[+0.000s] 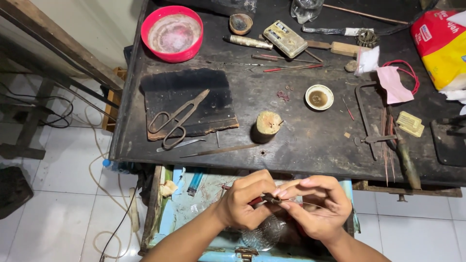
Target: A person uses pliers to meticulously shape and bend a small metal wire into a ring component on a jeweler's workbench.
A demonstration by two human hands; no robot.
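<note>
My left hand [245, 201] is closed around a small red-handled tool [256, 199], held over an open blue drawer [189, 213] below the front edge of the dark workbench [301, 140]. My right hand [315, 206] meets it fingertip to fingertip. Its fingers pinch a tiny dark piece [273, 198] with a thin wire trailing to the right. What the piece is, I cannot tell. Both hands hover just in front of the bench edge.
On the bench lie metal shears [175, 119] on a charred black board [187, 102], a red bowl [172, 33], a short wooden stump [268, 123], a small white dish [319, 97], a saw frame [374, 121], files, and a yellow bag [441, 48]. Cables run over the tiled floor at left.
</note>
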